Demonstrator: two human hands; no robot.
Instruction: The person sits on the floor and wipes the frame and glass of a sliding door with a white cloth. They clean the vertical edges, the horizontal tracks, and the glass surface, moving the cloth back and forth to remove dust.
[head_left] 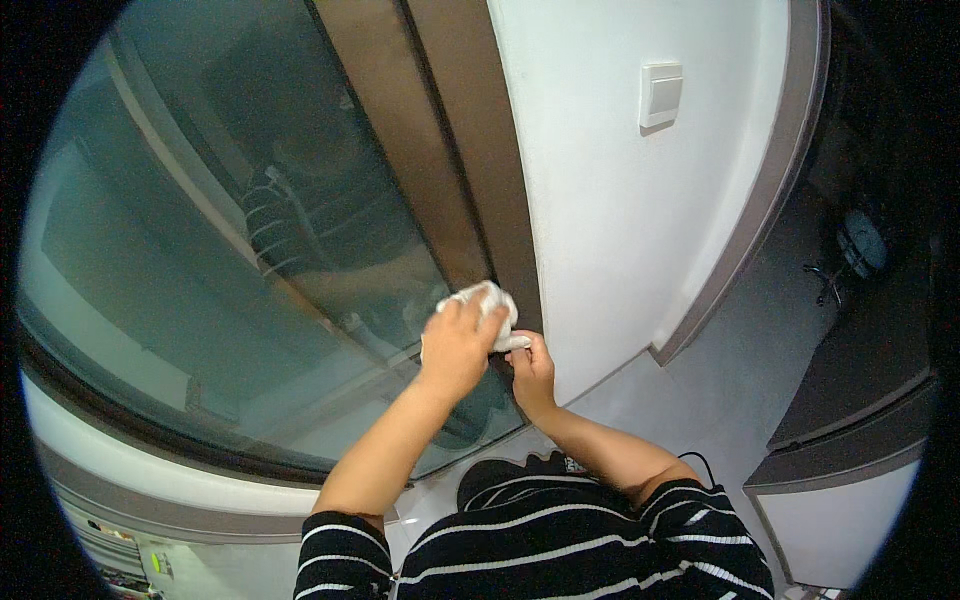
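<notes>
Against a brown door frame, the left hand presses a crumpled white cloth, mostly hidden; the right hand pinches its corner beside glass and white wall.

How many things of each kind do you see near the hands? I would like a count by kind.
Hands: 2, left hand and right hand
White cloth: 1
Glass door: 1
Brown door frame: 1
Wall switch: 1
Total: 6

The glass door is smooth and shiny. Its frame looks like dull brown metal. The cloth is soft, white and crumpled. The wall is smooth, matt white. The switch is white plastic.
</notes>
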